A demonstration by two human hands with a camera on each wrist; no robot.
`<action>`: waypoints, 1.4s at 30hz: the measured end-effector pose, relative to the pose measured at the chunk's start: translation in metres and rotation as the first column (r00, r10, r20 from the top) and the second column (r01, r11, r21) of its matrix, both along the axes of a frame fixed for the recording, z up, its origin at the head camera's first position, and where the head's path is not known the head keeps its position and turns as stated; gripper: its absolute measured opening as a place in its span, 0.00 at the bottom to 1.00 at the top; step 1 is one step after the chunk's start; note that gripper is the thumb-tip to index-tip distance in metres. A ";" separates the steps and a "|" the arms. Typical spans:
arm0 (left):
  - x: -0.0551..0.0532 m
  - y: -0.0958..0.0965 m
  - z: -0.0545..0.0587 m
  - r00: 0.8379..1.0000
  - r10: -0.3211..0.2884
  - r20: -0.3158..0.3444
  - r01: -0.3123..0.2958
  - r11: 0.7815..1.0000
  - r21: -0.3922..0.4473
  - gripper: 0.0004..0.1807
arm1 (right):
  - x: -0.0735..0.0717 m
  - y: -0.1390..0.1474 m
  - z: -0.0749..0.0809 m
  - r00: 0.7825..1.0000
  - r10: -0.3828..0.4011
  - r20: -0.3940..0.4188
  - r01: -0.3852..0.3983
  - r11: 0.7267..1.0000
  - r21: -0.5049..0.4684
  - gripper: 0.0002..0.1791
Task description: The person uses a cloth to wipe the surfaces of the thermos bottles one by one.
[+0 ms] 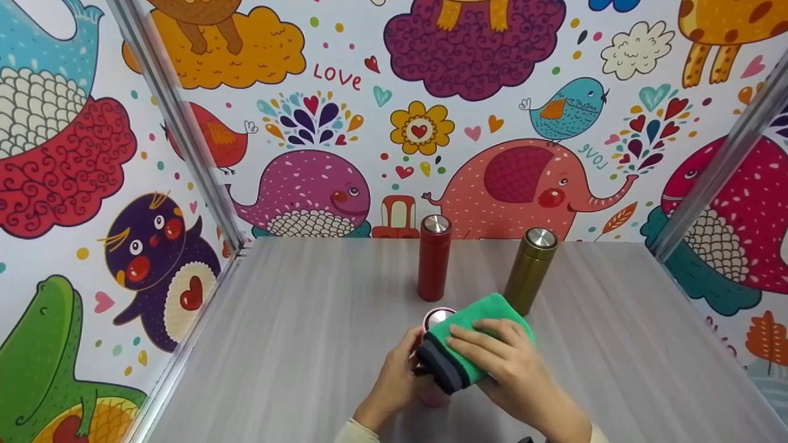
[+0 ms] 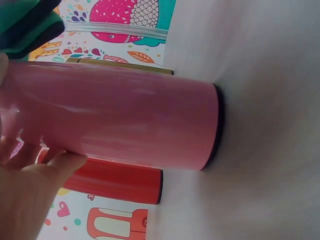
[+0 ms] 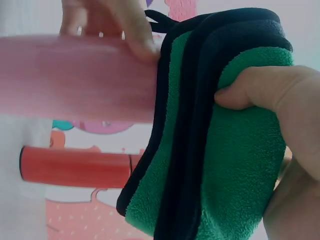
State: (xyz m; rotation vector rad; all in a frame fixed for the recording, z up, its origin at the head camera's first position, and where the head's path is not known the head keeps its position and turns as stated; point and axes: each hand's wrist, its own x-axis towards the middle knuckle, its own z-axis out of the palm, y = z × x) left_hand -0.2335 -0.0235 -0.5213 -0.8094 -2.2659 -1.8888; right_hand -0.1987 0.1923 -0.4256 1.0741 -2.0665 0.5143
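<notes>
A pink thermos bottle (image 2: 120, 115) with a silver lid (image 1: 439, 317) stands upright at the near middle of the table. My left hand (image 1: 394, 376) grips its side, the thumb pressed on the pink wall. In my right hand (image 1: 520, 369) is a folded green towel (image 1: 446, 338) with black edging, its thumb on top in the right wrist view. The towel lies against the upper part of the pink bottle and covers much of it in the head view. A small black loop (image 3: 159, 22) sticks out from the towel's edge.
Behind the pink bottle stands a red thermos bottle (image 1: 434, 264). An olive-green thermos bottle (image 1: 529, 271) stands to its right, partly behind the towel. The grey table (image 1: 295, 332) ends at walls printed with cartoon animals, with metal posts (image 1: 203, 160) at the corners.
</notes>
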 end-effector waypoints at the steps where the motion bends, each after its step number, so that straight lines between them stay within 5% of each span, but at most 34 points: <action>1: 0.000 -0.001 0.000 1.000 0.014 -0.020 -0.014 0.999 -0.029 0.39 | 0.000 -0.003 0.002 1.000 0.006 -0.004 -0.006 1.000 0.017 0.21; 7: 0.001 -0.002 -0.002 0.988 0.051 -0.145 -0.063 0.995 -0.074 0.29 | -0.006 -0.017 0.016 0.999 0.024 0.038 -0.028 0.992 0.122 0.38; 16: 0.001 0.000 0.000 1.000 -0.011 0.021 0.010 1.000 0.010 0.32 | -0.013 -0.012 0.021 0.984 -0.024 0.177 0.000 0.991 0.133 0.40; 24: -0.003 0.001 -0.004 1.000 0.005 -0.001 -0.005 0.999 0.044 0.33 | -0.009 0.006 0.017 0.976 -0.029 0.214 0.004 0.994 0.112 0.42; 27: -0.002 0.002 -0.006 1.000 0.010 0.002 -0.010 0.998 0.061 0.33 | -0.003 0.012 0.013 0.978 -0.048 0.205 0.027 0.994 0.103 0.42; 32: 0.000 0.002 -0.005 0.997 0.029 0.070 -0.032 0.999 0.040 0.34 | 0.007 0.011 0.005 0.993 -0.045 0.109 0.034 0.994 0.099 0.24; 36: 0.001 0.001 -0.002 0.995 0.023 0.100 -0.028 0.999 0.041 0.35 | 0.011 0.003 0.005 0.999 -0.026 0.017 0.024 0.992 0.120 0.23; 42: 0.002 0.002 -0.002 0.996 0.084 -0.037 -0.087 0.991 -0.097 0.31 | 0.007 -0.010 0.011 1.000 -0.019 0.014 0.016 0.982 0.188 0.27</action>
